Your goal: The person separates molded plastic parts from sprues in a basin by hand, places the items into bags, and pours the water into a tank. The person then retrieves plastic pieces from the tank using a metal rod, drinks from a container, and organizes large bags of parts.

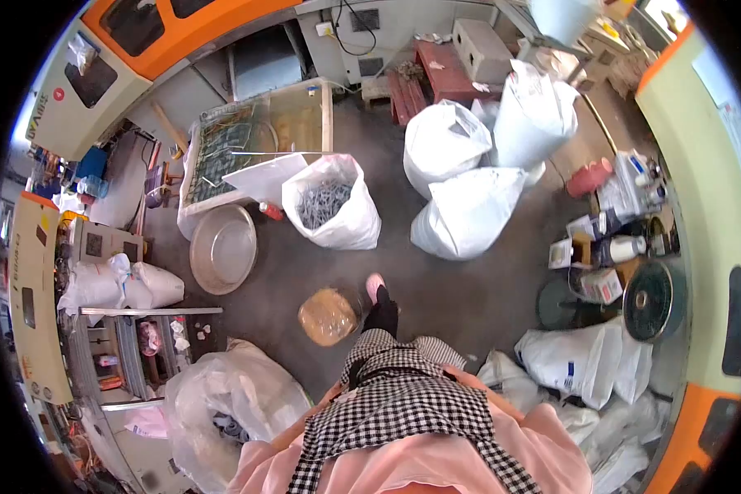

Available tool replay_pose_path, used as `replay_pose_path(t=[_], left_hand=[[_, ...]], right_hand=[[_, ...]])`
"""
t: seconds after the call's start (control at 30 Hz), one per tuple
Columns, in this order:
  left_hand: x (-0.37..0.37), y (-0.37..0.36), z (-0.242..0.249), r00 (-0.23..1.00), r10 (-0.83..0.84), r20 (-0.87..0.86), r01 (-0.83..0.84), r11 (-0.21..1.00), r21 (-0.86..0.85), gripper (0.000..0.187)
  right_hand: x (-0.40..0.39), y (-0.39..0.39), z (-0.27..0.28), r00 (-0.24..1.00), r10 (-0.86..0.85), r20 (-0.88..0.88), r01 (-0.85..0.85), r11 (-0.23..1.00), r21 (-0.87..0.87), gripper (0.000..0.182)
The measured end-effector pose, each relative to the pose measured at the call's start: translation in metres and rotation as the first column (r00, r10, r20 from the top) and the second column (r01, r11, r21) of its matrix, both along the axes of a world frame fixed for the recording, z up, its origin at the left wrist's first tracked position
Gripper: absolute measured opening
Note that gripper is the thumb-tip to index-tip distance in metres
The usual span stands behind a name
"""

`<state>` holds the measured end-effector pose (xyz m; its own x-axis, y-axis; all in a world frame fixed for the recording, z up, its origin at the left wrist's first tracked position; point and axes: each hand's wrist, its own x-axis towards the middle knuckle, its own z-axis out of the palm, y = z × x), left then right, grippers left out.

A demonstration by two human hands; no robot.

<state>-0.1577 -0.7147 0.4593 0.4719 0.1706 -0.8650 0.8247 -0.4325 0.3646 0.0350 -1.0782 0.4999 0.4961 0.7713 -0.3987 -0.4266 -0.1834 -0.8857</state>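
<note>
My left hand (334, 393) rests low at the side of my black-and-white checked apron (403, 407), its fingers mostly hidden by the cloth. On the other side of the apron, my right hand (463, 378) lies near my hip, and its fingers do not show clearly either. I see nothing held in either one. One foot in a pink shoe (375, 285) is forward on the floor. Ahead of me stands an open white sack (350, 226) full of small grey pieces. Nearer is a low tape-wrapped brown block (328, 317).
A metal basin (223, 250) sits beside a water-filled tank (328, 123). White sacks (469, 216) stand ahead to the right. A clear plastic bag (239, 395) lies at left, with more white bags (572, 362) at right. Orange-and-cream machines (708, 247) flank the floor.
</note>
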Motion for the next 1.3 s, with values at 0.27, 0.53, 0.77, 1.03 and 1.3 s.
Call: replay_pose_path(t=[0.27, 0.53, 0.77, 1.03, 1.3], left_hand=[[0.174, 0.097, -0.016, 1.0, 0.03, -0.006, -0.03, 0.999, -0.037, 0.063], [0.23, 0.138, 0.007, 0.975, 0.203, -0.093, -0.206, 0.978, -0.026, 0.062], [0.282, 0.126, 0.003, 0.877, 0.425, -0.222, -0.426, 0.903, 0.046, 0.062], [0.36, 0.067, 0.022, 0.622, 0.636, -0.456, -0.656, 0.742, 0.141, 0.062], [0.405, 0.006, 0.056, 0.43, 0.691, -0.581, -0.773, 0.615, 0.159, 0.062]], right_hand=[[0.221, 0.112, -0.043, 0.808, 0.439, 0.393, -0.108, 0.766, -0.634, 0.038], [0.49, 0.324, 0.003, 0.608, 0.128, 0.783, 0.362, 0.833, -0.418, 0.022], [0.673, 0.508, -0.123, 0.703, 0.368, 0.608, 0.117, 0.784, -0.61, 0.022], [0.737, 0.669, -0.3, 0.55, 0.816, 0.178, -0.239, 0.358, -0.902, 0.064], [0.718, 0.696, -0.389, 0.58, 0.792, 0.193, -0.314, 0.435, -0.844, 0.043]])
